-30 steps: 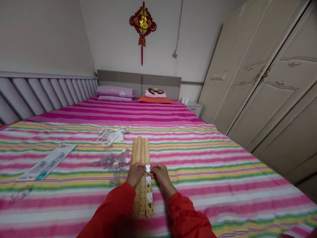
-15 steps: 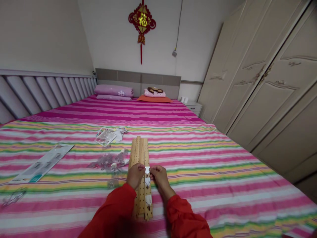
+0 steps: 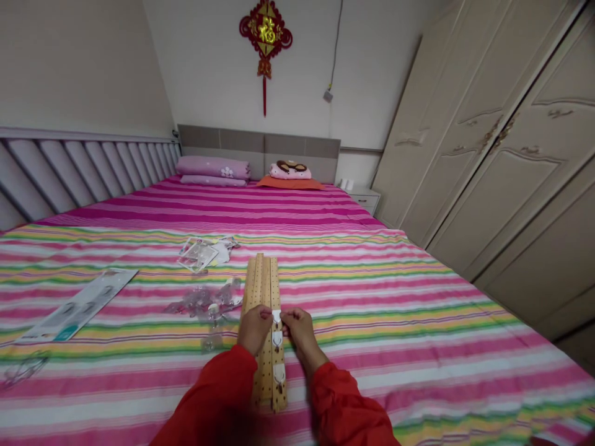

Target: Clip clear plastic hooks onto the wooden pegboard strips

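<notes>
Wooden strips with rows of small holes (image 3: 264, 365) lie lengthwise on the bed in front of me. Along the right strip sit three white hooks, the nearest hook (image 3: 279, 374) and the middle hook (image 3: 277, 340) lying free of my hands. My left hand (image 3: 253, 330) pinches the left edge of the farthest white hook (image 3: 276, 317). From the other side, my right hand (image 3: 300, 329) pinches the same hook's right edge, its fingers closed. Whether the hook is pressed flat onto the wood I cannot tell.
Left of the strips lie several clear plastic pieces (image 3: 199, 300). Behind them is a small pile of cards and packaging (image 3: 199, 254). A long printed card (image 3: 86, 305) and a clear looped item (image 3: 26, 368) lie farther left on the striped sheet (image 3: 418, 347).
Both hands stay at the farthest hook with hardly any movement. The whole view has shifted very slightly.
</notes>
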Action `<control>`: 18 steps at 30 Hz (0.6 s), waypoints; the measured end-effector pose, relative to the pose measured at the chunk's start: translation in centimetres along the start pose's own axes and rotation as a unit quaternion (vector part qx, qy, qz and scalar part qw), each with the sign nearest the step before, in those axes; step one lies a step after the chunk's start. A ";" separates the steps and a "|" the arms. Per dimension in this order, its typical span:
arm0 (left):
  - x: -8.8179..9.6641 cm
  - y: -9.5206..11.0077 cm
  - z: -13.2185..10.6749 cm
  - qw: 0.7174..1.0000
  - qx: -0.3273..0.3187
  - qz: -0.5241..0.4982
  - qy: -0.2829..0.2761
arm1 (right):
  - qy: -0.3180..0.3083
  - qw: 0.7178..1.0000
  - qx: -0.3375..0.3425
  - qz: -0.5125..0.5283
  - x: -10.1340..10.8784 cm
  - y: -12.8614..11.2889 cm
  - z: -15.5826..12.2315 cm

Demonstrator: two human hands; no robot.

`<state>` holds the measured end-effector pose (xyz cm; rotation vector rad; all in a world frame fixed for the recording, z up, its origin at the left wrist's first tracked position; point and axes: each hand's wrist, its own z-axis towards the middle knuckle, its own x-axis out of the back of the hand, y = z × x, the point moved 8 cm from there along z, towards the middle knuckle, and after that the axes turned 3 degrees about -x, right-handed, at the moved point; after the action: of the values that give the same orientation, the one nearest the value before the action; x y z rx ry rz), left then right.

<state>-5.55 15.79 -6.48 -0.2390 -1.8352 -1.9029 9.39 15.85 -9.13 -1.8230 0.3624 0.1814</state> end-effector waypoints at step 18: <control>0.0 -0.2 -0.2 1.000 -0.012 0.006 -0.002 | 0.010 1.000 -0.014 -0.021 0.3 0.7 0.7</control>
<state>-5.57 15.63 -6.68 -0.2601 -1.8102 -1.9182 9.50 16.34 -10.10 -1.8596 0.3378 0.1399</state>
